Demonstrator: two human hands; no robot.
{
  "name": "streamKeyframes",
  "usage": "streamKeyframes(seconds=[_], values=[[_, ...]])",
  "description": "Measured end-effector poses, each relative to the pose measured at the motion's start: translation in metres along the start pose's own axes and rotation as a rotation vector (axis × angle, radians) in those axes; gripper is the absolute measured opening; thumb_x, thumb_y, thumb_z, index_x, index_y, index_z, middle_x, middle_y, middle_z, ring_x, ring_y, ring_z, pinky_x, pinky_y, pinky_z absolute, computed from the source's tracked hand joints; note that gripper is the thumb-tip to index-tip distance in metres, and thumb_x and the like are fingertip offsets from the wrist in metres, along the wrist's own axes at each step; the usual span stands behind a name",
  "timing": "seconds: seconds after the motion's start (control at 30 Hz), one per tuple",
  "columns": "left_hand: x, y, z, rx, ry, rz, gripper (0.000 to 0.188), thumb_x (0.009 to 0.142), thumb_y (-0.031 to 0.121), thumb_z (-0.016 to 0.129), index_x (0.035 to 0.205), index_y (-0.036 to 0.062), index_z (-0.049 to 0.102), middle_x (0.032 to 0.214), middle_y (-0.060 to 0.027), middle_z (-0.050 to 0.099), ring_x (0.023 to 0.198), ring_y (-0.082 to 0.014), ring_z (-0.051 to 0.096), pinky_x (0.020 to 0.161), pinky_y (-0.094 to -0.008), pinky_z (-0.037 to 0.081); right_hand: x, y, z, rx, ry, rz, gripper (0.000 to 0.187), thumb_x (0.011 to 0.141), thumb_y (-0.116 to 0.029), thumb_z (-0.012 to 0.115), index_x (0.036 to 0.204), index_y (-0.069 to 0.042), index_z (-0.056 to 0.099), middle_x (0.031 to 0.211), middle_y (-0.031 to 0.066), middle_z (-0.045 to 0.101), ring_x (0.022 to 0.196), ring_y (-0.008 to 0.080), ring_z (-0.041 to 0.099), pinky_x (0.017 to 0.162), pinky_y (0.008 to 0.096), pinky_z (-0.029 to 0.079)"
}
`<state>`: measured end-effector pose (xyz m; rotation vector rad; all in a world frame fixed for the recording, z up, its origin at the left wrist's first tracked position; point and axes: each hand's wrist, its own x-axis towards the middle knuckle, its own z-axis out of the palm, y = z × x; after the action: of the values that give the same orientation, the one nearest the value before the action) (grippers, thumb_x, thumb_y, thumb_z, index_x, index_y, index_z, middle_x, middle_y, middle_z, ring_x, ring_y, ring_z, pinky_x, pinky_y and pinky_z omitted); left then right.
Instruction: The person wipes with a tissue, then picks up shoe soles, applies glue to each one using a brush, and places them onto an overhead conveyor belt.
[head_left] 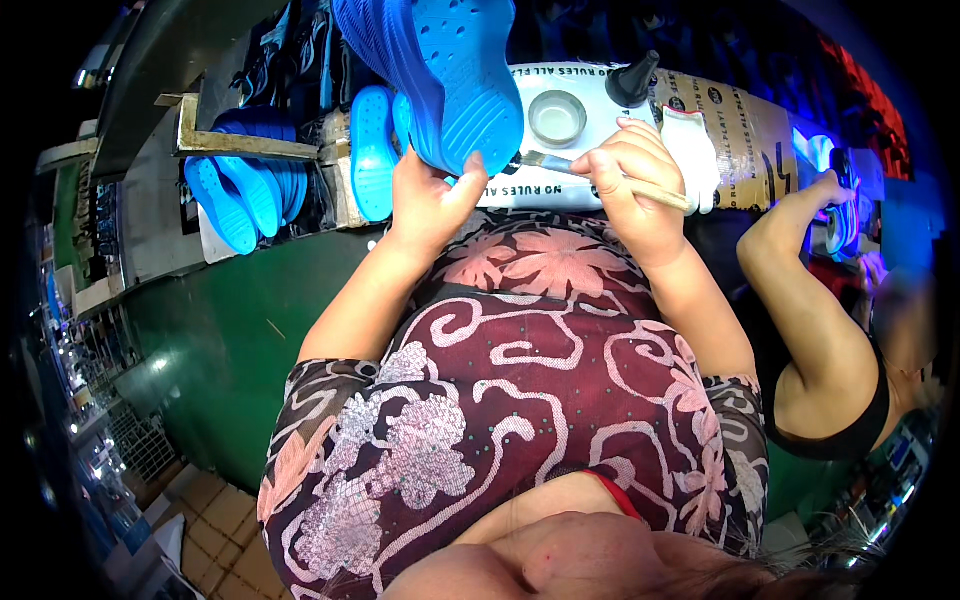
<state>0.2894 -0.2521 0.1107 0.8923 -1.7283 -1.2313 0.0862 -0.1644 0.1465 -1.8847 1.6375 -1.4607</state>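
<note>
Blue foam shoe soles (472,90) stand upright in front of me, the front one with small holes at the top and ridges at its heel. My left hand (428,200) is closed round their lower end, thumb on the heel. In my right hand (635,190) is a paintbrush (560,164), gripped by its wooden handle. Its dark bristles are at the heel's right edge; whether they touch it I cannot tell. Beyond the brush sits a small round dish (557,118) on a white printed sheet (540,85). A black bottle with a pointed nozzle (633,80) stands right of the dish.
More blue soles (373,155) lie left of my hand, and several others (245,190) sit farther left beside a metal bar (250,145). A white piece (690,155) lies on brown printed paper (740,140). At right, a co-worker's arm (820,270) reaches forward.
</note>
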Motion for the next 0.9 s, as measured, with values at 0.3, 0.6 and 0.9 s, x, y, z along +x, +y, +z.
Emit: streamKeyframes(seconds=[0.3,0.6,0.9], values=[[-0.004,-0.001,-0.003,0.043,-0.019,0.04,0.032,0.079,0.002,0.058,0.109,-0.0064,0.053,0.1,-0.0136,0.062,0.09,-0.018,0.061,0.081,-0.0304,0.047,-0.001,0.009,0.005,-0.067,0.003,-0.123,0.015,0.08,-0.015,0.062,0.067,-0.007,0.064,0.06,0.0035,0.057,0.06,0.0212,0.053,0.077,0.0346,0.039],[0.0,-0.015,0.003,0.087,0.026,0.215,0.03,0.075,0.0,0.06,0.104,-0.0038,0.054,0.092,-0.012,0.063,0.081,-0.0169,0.061,0.075,-0.0291,0.048,-0.005,0.011,0.006,-0.03,-0.063,-0.184,0.014,0.077,-0.017,0.066,0.067,-0.007,0.064,0.061,0.0024,0.057,0.059,0.0204,0.053,0.077,0.0353,0.041],[0.007,-0.016,0.005,0.101,0.084,0.347,0.029,0.072,0.002,0.064,0.1,-0.0009,0.056,0.085,-0.0117,0.065,0.074,-0.0184,0.063,0.068,-0.0287,0.049,-0.002,0.009,0.009,-0.044,-0.008,-0.194,0.019,0.081,-0.018,0.062,0.066,-0.007,0.065,0.06,0.0033,0.057,0.06,0.0207,0.054,0.077,0.0357,0.04]])
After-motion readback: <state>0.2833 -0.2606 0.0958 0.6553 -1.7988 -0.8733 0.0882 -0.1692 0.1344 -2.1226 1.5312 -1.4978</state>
